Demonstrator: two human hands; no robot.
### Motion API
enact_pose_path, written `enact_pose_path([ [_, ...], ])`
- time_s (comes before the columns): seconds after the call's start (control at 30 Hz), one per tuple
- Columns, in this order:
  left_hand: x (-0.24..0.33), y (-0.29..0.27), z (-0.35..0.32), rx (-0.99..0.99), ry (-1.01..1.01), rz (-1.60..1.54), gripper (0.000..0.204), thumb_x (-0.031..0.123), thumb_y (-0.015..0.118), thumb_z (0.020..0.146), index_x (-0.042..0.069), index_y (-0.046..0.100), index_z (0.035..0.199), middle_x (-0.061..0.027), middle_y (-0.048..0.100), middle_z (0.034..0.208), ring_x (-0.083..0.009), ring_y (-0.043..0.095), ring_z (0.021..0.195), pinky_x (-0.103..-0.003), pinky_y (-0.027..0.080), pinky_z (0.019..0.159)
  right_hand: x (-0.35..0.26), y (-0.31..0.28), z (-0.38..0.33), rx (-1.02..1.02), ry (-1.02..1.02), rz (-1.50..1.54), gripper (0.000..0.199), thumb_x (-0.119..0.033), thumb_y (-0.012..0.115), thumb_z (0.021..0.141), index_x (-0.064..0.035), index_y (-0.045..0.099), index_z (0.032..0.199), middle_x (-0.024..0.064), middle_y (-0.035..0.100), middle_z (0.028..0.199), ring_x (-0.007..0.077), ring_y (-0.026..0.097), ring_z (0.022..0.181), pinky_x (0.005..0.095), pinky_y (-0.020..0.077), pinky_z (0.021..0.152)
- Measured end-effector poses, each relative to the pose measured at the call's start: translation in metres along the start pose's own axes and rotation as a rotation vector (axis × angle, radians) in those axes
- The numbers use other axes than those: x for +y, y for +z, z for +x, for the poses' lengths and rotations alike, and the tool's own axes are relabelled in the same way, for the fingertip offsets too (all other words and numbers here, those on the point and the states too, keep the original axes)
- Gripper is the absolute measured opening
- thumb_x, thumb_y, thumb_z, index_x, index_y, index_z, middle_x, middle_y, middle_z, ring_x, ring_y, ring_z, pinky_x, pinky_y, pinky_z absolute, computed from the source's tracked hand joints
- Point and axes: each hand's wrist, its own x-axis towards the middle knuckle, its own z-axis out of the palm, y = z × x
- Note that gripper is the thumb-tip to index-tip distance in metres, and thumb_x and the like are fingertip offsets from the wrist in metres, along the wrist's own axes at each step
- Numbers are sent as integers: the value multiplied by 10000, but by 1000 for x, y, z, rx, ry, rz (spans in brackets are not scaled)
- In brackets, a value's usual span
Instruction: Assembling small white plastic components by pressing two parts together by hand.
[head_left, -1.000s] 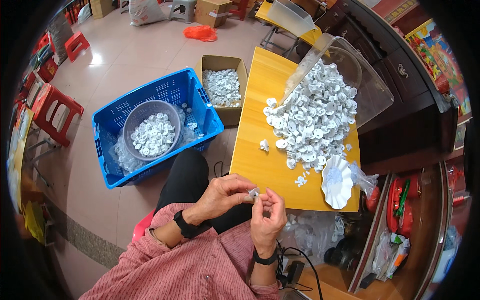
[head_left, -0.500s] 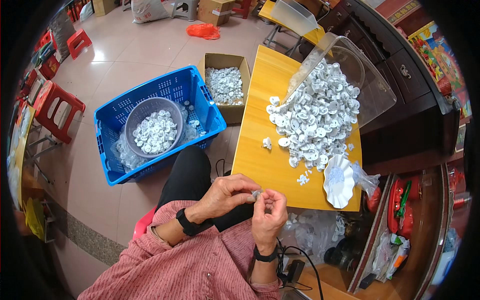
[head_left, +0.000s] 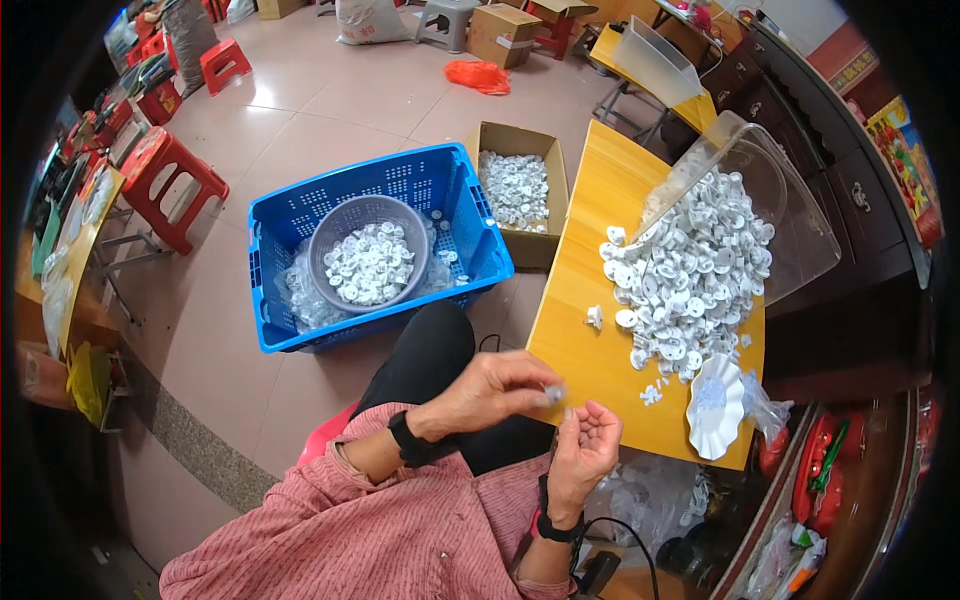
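Observation:
My left hand [head_left: 488, 392] pinches a small whitish plastic part [head_left: 553, 393], slightly blurred, between thumb and fingertips above the near edge of the yellow table [head_left: 563, 322]. Close beside it on the right is my right hand [head_left: 585, 450], palm turned up. Its fingers are curled and the thumb lies against the index finger; whatever they may hold is too small to make out. Beyond the hands, a heap of round white plastic parts [head_left: 690, 275] spills from a clear plastic bin [head_left: 790, 205] lying on its side. One such part [head_left: 594, 317] lies apart from the heap.
A white scalloped dish [head_left: 703, 437] with tiny clear pieces stands near the table's right corner, beside small white bits [head_left: 652, 392]. To the left, a blue crate [head_left: 383, 163] holds a grey basket [head_left: 318, 262] of white parts. A cardboard box [head_left: 557, 190] of parts adjoins it.
My hands have drawn apart, and the left one carries the small part away from the right fingertips. The whole view has shifted, moving the scene right and down.

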Motion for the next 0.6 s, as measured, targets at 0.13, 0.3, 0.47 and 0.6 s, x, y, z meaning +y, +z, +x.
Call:
enact_pose_path([
  [0.13, -6, -44, 5, 240, -119, -82, 202, 41, 695, 899, -8, 709, 1094, -70, 711, 1025, -145, 676, 901, -270, 546, 813, 12, -7, -1, -8, -2, -62, 234, 11, 660, 913, 30, 536, 1110, 58, 602, 895, 89, 589, 745, 207, 507, 667],
  [0.3, -33, -129, 1, 652, -175, 7, 280, 50, 693, 896, -53, 673, 1155, -114, 721, 1016, -146, 694, 840, -283, 574, 781, 21, -13, -2, -16, 3, -118, 229, 12, 665, 908, 35, 537, 1096, 63, 613, 890, 96, 607, 745, 214, 514, 667],
  [0.47, -74, -176, 4, 1034, -248, 715, 354, 90, 701, 884, -64, 650, 1199, -166, 704, 1088, -164, 700, 813, -284, 565, 739, 21, -18, 2, 5, -33, -187, 221, 5, 680, 897, 42, 551, 1072, 61, 636, 858, 89, 607, 721, 223, 520, 661],
  [0.6, -48, -124, 33, 792, -65, 571, 293, 107, 734, 867, -44, 683, 1113, -119, 705, 918, -141, 656, 748, -281, 526, 673, 16, -30, 11, 55, -174, -380, 142, -12, 687, 885, 27, 620, 1004, 127, 650, 874, 179, 653, 725, 299, 544, 617],
])
